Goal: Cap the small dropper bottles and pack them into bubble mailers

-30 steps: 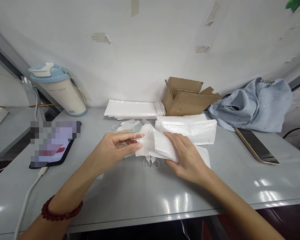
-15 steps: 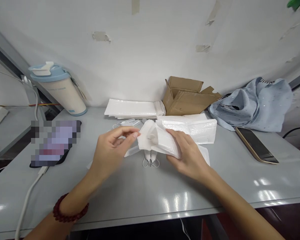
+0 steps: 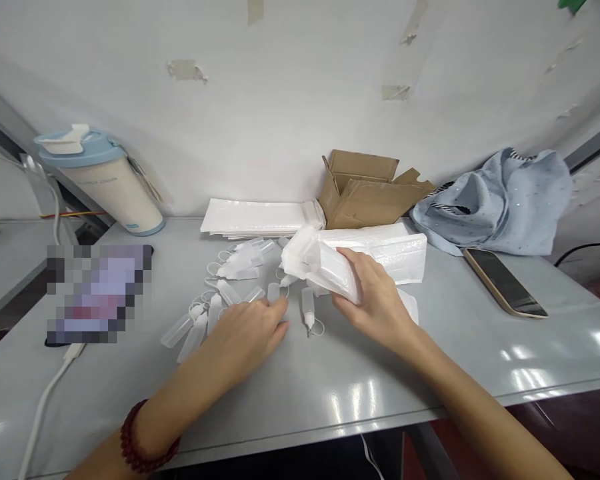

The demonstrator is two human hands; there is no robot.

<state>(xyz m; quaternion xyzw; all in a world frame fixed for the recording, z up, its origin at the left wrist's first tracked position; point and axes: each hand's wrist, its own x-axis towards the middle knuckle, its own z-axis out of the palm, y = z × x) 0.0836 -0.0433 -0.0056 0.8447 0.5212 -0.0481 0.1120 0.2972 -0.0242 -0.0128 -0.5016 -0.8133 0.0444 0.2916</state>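
Note:
My right hand (image 3: 375, 293) grips a white bubble mailer (image 3: 337, 267), its open mouth tilted up and to the left. My left hand (image 3: 253, 330) is low over the table with its fingers curled around a small translucent squeeze bottle (image 3: 273, 291); the bottle's lower part is hidden behind the fingers. Several similar bottles with looped caps, such as a translucent bottle (image 3: 177, 330), lie scattered around and beyond this hand. A single capped bottle (image 3: 308, 303) lies between my two hands, apart from both.
More white bubble mailers (image 3: 400, 257) lie behind my right hand. A stack of flat mailers (image 3: 260, 217) and an open cardboard box (image 3: 373, 200) stand against the wall. A tumbler (image 3: 113, 183) and charging phone (image 3: 100, 293) are left; another phone (image 3: 505, 283) and blue cloth (image 3: 505, 200) are right.
My left hand has left the mailer's mouth and come down to the bottles. Of two bottles beneath the mailer, one now shows there. My right hand still holds the mailer.

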